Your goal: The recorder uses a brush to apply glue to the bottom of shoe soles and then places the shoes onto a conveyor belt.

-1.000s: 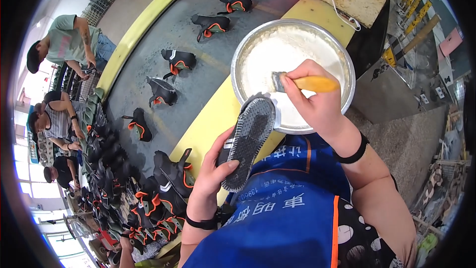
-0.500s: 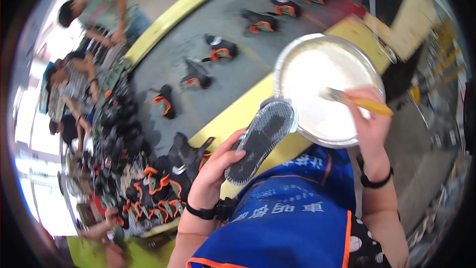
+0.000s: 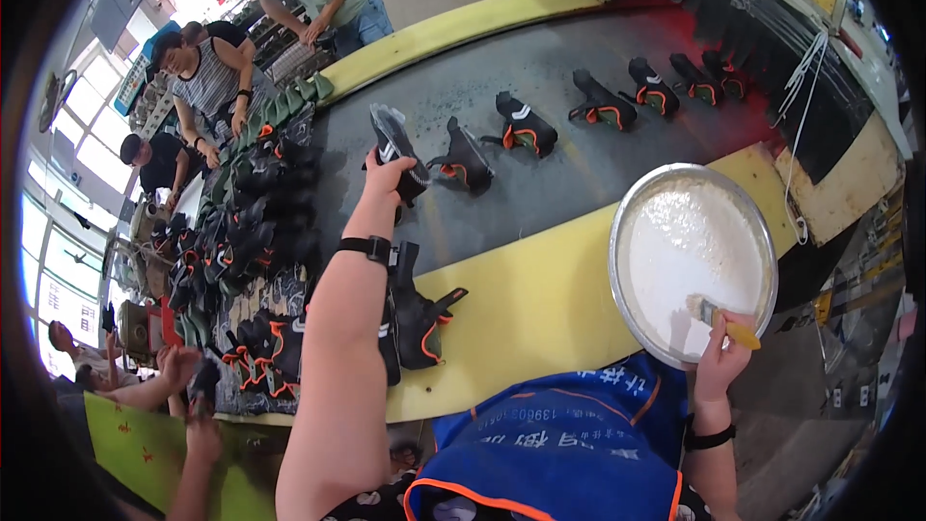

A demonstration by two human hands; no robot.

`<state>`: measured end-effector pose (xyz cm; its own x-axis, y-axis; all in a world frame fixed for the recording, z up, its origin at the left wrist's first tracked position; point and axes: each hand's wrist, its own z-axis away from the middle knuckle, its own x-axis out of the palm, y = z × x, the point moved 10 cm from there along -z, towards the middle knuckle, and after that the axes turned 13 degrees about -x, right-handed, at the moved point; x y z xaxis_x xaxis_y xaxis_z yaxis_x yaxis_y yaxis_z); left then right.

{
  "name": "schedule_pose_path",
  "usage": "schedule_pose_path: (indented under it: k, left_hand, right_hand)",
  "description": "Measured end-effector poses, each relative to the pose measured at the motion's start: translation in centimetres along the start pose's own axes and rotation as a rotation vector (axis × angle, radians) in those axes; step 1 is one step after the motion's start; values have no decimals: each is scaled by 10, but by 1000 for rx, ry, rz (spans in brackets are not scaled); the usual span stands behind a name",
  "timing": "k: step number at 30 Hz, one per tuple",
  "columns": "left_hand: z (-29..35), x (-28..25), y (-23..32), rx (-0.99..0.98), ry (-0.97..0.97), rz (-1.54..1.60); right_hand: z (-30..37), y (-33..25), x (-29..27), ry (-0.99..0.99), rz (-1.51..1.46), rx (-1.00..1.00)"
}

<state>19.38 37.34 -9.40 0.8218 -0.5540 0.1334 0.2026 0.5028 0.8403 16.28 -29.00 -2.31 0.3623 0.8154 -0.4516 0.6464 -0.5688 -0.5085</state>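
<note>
Reaching out over the grey conveyor belt (image 3: 444,232), my left hand (image 3: 388,177) is closed around a black shoe upper (image 3: 394,135) with white marks on its side. Beside it on the belt rests another black shoe upper (image 3: 465,162) with an orange edge. My right hand (image 3: 721,364) grips a brush (image 3: 741,334) by its yellow handle. The bristles are over the white liquid (image 3: 675,251) in a round metal basin (image 3: 618,275), near its front side; whether they touch the liquid I cannot tell.
A row of shoe uppers (image 3: 526,125) runs along the belt toward a red-lit opening (image 3: 690,24). More uppers (image 3: 420,333) lie by my left forearm, on and beside the yellow ledge (image 3: 540,280). Piled uppers (image 3: 251,203) fill the left side. Several people work beyond them.
My left hand has carried the shoe upper from beside the basin out over the belt, away to the left. The brush has shifted toward the basin's near side. The head view has turned.
</note>
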Motion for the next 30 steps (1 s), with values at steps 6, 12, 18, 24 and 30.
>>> schedule_pose_path:
  k: [6, 12, 18, 24, 30]
  left_hand:
    - [-82, -14, -19, 139, 120, -367]
    - [-95, -64, 7, 205, 485, -714]
    - [-119, -80, 15, 111, 458, -649]
    - [-132, -33, -27, 141, 383, -877]
    - [-104, -36, -33, -22, 485, -1118]
  right_hand:
    - [-9, -17, 6, -35, 15, -50]
    - [-12, -22, 10, -59, 28, -65]
    - [-11, -22, 13, -76, 18, -67]
    - [-10, -21, 11, -59, 5, -46]
    - [-11, -24, 9, -46, 39, -65]
